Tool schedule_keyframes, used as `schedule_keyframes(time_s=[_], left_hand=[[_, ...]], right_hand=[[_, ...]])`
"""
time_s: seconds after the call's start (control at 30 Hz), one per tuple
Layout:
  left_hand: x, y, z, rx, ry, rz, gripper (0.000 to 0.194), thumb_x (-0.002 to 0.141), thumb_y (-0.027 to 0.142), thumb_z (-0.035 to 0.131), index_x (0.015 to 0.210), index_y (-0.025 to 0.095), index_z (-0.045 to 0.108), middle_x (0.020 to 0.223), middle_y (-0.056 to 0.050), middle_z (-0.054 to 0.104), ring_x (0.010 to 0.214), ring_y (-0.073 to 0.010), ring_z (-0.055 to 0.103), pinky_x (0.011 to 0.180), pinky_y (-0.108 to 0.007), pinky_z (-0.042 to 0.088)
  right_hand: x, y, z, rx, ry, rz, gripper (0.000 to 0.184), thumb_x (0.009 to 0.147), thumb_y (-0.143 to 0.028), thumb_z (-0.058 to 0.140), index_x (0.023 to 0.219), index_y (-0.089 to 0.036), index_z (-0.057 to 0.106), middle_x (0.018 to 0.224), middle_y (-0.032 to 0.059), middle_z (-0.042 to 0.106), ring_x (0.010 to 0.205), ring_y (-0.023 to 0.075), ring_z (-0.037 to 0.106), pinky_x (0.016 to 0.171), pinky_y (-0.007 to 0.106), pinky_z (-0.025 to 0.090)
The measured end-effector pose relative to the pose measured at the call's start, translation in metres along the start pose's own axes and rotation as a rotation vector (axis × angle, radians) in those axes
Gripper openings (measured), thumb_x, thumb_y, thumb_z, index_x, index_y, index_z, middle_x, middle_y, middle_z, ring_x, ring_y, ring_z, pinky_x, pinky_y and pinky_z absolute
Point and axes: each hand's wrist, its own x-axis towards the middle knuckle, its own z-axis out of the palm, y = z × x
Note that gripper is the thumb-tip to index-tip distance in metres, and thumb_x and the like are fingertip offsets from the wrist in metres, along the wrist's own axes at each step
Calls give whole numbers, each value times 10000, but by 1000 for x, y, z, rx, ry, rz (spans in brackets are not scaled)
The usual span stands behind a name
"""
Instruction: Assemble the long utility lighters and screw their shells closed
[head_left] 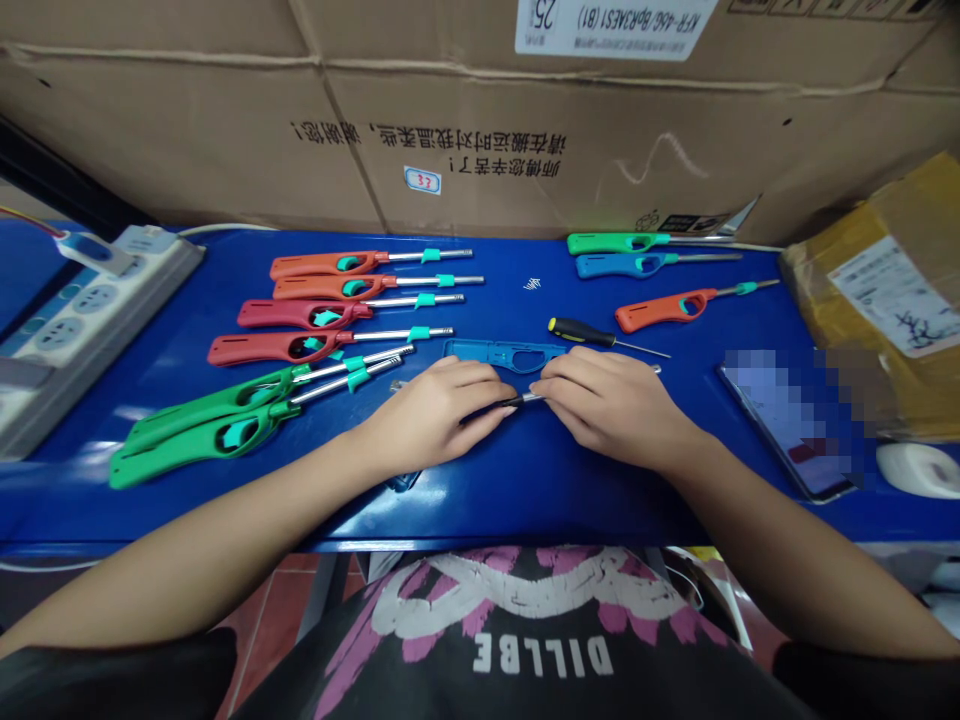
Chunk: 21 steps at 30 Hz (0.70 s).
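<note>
Two hands at a slim metal rod, centre of frame, blue tabletop (600, 500).

Head view: left hand (457, 410), fingers curled, pinching the dark end of the rod (531, 397); right hand (607, 405), curled likewise, fingertips closed on its metal part. Blue lighter casing (495, 354), just beyond them, partly behind the right hand. Screwdriver (583, 332), yellow and black, right of centre. Six lighters (292, 345), orange, red and green, left; three more (664, 310), upper right. Phone (787, 430), at right.
</note>
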Motion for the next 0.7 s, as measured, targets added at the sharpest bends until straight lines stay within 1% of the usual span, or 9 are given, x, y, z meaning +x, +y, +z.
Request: schedule_keyframes(time_s=[0.23, 0.43, 0.6, 0.7], left_hand=[[2, 1, 2, 2, 46, -3, 152, 1002, 220, 581, 1077, 141, 686, 972, -55, 735, 885, -170, 693, 804, -293, 507], [0, 0, 6, -42, 157, -1, 183, 947, 230, 673, 1102, 137, 702, 971, -55, 768, 867, -156, 725, 799, -261, 553], [-1, 1, 5, -77, 199, -31, 214, 937, 255, 694, 1128, 159, 697, 907, -22, 769, 850, -145, 735, 801, -254, 558], [0, 2, 3, -89, 198, -40, 230, 925, 272, 712, 1126, 160, 699, 916, -31, 771, 852, -150, 734, 818, -259, 559]], right_hand=[[0, 0, 2, 28, -16, -5, 200, 977, -124, 495, 1012, -142, 692, 1006, 83, 720, 870, 212, 612, 699, 324, 449], [0, -1, 4, 62, -57, 3, 207, 985, -135, 489, 1038, -133, 689, 1021, 93, 718, 884, 217, 641, 698, 323, 476], [-1, -4, 5, 135, -42, 66, 219, 1010, -188, 479, 1096, -136, 674, 1052, 96, 730, 946, 219, 672, 763, 327, 526], [-1, -4, 5, 165, -45, 101, 241, 1015, -192, 473, 1145, -128, 666, 1074, 103, 739, 972, 224, 683, 818, 341, 545]])
